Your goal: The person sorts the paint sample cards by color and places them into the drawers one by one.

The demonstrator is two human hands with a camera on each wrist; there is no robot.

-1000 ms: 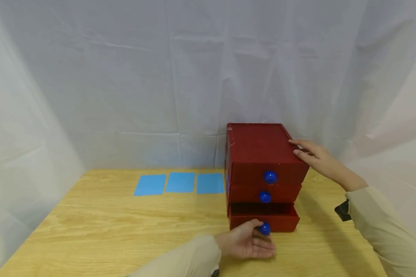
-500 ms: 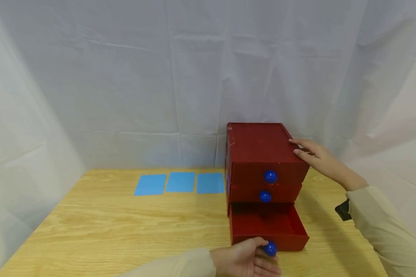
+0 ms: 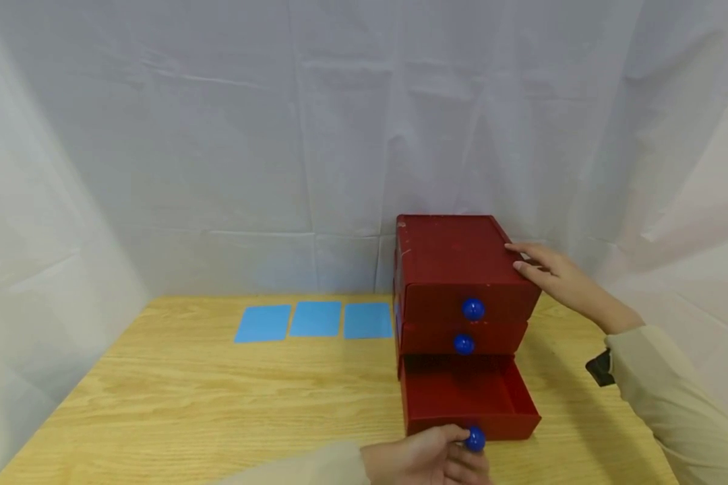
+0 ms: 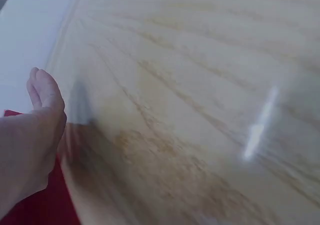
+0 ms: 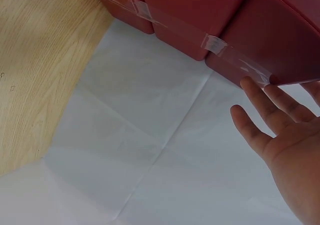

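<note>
Evidently bracing the chest [image 3: 461, 269], the right hand [image 3: 552, 276] lies flat-fingered on its top edge, while the left hand [image 3: 425, 461] pinches the open bottom drawer's knob [image 3: 475, 439].

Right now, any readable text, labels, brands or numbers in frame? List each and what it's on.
None: no words, numbers, brands or signs show in any view.
Red drawer chest: plain, only clear tape on its back.
Blue knobs: unmarked; the left hand pinches the bottom knob.
Three blue cards: blank.
Wooden table: bare grain.
The right hand rests on the chest's side.
</note>
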